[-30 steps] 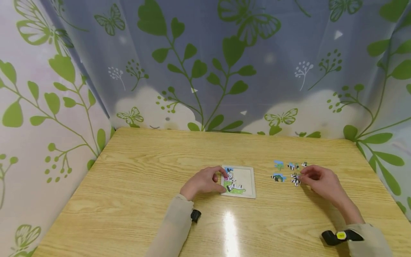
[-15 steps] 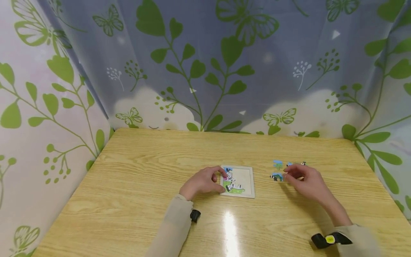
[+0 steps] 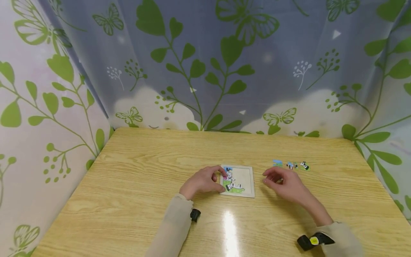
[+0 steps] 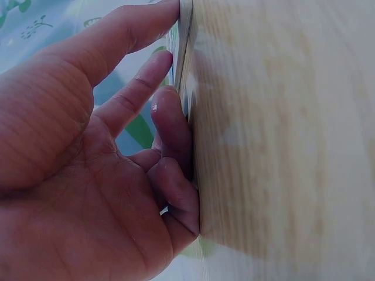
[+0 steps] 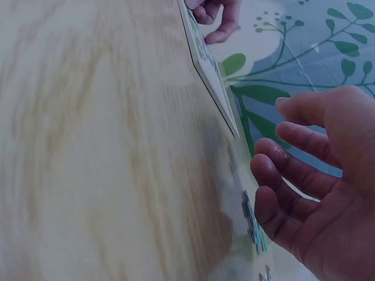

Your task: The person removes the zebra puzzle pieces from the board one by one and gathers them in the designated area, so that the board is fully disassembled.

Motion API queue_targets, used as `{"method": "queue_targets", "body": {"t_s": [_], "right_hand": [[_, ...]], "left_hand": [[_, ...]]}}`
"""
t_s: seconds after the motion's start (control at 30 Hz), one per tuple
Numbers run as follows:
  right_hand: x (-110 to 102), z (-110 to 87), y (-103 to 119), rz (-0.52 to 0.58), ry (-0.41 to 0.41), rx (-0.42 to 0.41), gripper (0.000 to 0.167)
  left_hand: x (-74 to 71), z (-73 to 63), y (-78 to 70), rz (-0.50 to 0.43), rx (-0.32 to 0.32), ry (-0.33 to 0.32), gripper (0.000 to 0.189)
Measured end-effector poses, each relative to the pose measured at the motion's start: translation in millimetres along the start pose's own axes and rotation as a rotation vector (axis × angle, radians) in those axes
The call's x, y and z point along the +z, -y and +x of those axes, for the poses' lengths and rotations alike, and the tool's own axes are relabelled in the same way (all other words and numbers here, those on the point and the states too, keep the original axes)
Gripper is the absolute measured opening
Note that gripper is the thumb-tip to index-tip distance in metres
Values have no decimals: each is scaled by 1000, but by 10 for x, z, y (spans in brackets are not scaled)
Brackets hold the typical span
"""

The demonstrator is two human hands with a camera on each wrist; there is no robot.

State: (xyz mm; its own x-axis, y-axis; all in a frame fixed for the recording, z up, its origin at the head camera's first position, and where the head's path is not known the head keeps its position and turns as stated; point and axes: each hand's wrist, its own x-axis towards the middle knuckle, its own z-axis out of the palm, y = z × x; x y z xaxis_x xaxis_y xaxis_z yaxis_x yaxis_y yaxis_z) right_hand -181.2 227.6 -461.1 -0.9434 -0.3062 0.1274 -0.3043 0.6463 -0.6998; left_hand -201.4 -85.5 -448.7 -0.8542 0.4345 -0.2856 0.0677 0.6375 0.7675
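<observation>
A square puzzle tray [image 3: 253, 182] with a pale rim lies near the table's middle. Joined zebra pieces [image 3: 234, 186] fill its left and front part. My left hand [image 3: 202, 182] holds the tray at its left side, index fingertip over the picture and thumb near the front corner; its other fingers curl beside the edge in the left wrist view. Between the tray and the loose pieces hovers my right hand [image 3: 285, 184], its thumb [image 5: 302, 108] apart from the fingers and nothing seen between them. Part of the table under this hand is hidden.
Loose puzzle pieces lie right of the tray: a blue-green one [image 3: 277, 163], a blue one with black and white [image 3: 291, 165] and a panda one [image 3: 304, 166]. Patterned curtains [image 3: 205, 71] rise behind the wooden table [image 3: 144, 160] and at both sides.
My right hand has moved left from the loose pieces toward the tray, baring the panda piece and covering the nearer spots. My left hand and the tray stay in place.
</observation>
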Motion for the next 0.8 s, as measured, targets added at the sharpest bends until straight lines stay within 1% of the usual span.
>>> {"method": "queue_targets", "body": {"t_s": [0.13, 0.37, 0.67, 0.8], "right_hand": [[70, 23, 50, 21, 42, -10, 14], [174, 66, 122, 22, 108, -15, 16], [313, 137, 252, 60, 140, -71, 16], [377, 151, 269, 37, 154, -98, 15]], "left_hand": [[4, 8, 7, -1, 1, -6, 36], [5, 14, 13, 0, -3, -9, 36], [4, 15, 7, 0, -18, -10, 36], [7, 17, 0, 2, -24, -6, 36]]}}
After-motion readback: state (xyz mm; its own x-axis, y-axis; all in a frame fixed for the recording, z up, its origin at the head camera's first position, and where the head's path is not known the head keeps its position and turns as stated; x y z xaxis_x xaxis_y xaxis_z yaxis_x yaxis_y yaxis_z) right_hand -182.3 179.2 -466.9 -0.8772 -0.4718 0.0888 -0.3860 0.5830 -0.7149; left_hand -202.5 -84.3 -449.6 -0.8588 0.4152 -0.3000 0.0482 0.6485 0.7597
